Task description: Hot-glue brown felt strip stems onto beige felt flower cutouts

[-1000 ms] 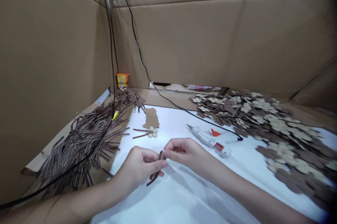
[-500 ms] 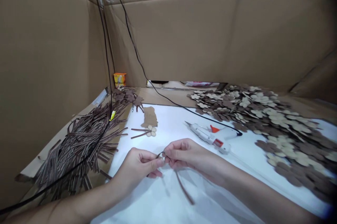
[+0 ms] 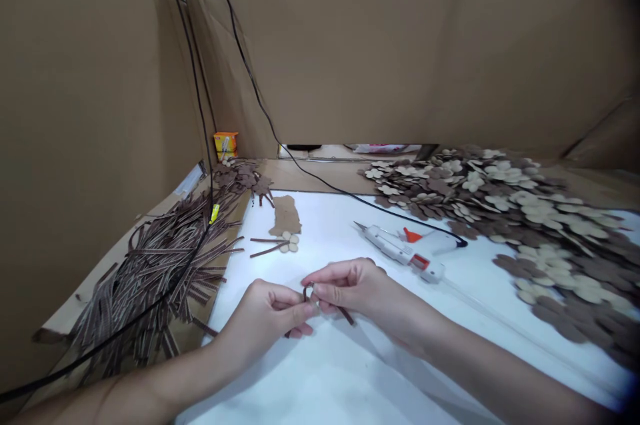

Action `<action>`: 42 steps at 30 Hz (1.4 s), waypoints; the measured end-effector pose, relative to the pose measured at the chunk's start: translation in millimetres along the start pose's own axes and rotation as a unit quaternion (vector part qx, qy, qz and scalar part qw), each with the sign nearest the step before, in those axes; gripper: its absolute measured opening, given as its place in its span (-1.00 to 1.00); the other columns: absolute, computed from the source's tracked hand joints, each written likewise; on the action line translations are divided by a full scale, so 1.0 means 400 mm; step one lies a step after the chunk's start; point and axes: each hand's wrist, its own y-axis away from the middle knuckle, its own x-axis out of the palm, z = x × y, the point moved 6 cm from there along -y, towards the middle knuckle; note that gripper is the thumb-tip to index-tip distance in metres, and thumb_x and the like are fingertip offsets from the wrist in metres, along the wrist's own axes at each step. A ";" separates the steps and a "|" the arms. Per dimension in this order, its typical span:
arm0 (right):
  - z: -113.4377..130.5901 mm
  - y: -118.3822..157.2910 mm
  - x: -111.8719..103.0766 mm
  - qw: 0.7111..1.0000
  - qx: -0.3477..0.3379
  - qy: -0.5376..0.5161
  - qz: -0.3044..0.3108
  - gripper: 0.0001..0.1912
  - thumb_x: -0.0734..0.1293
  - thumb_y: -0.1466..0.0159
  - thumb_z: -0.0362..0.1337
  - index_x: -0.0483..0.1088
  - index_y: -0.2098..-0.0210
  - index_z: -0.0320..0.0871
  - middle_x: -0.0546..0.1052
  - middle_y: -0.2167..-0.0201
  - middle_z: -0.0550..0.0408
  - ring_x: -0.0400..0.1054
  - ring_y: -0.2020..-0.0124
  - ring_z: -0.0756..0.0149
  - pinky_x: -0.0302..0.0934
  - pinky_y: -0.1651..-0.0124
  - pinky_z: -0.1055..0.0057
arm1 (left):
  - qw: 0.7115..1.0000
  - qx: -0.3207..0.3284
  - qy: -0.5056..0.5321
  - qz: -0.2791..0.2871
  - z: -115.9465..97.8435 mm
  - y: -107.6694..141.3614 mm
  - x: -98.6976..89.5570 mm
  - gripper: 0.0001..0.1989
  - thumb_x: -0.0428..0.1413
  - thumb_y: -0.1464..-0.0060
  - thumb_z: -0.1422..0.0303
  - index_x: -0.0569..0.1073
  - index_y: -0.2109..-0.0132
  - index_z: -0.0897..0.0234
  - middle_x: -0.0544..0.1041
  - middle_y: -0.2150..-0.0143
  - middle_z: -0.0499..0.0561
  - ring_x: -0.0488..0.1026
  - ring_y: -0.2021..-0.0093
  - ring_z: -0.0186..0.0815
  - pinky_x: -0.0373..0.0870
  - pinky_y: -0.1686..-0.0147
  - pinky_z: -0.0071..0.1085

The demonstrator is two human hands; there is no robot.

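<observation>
Both hands meet over the white board [image 3: 300, 378], pinching one brown ribbon strip [image 3: 346, 316] between them. My left hand [image 3: 280, 312] holds one part of it between thumb and fingers. My right hand [image 3: 345, 285] grips it close by, fingertips nearly touching the left ones. The strip curves in a small loop between the fingertips, and an end sticks out below my right hand. Part of the strip is hidden by the fingers. Beyond the hands lies a cream flower [image 3: 289, 242] with two brown ribbon tails pointing left, beside a torn piece of brown cardboard [image 3: 287, 215].
A white glue gun [image 3: 400, 250] lies right of centre. Brown and cream flower cutouts [image 3: 500, 195] are heaped at the right. Many ribbon strips [image 3: 165, 252] pile up at the left. A black cable [image 3: 320, 188] crosses the back; an orange box [image 3: 225, 145] stands in the corner.
The ribbon's loose end, which hung long below my right hand, now shows only as a short piece. A loop has come into view between the fingertips. The camera view has shifted slightly.
</observation>
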 end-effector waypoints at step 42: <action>0.034 0.001 0.002 0.992 -0.087 0.076 -0.053 -0.80 0.39 -0.04 -0.28 0.46 0.30 -0.15 0.56 0.49 0.15 0.44 0.46 0.36 0.27 0.34 0.44 | 0.996 0.037 0.068 0.034 0.003 -0.004 -0.003 -0.73 0.21 0.11 0.23 0.48 0.48 0.40 0.51 0.53 0.03 0.37 0.54 -0.39 0.30 0.48 -0.46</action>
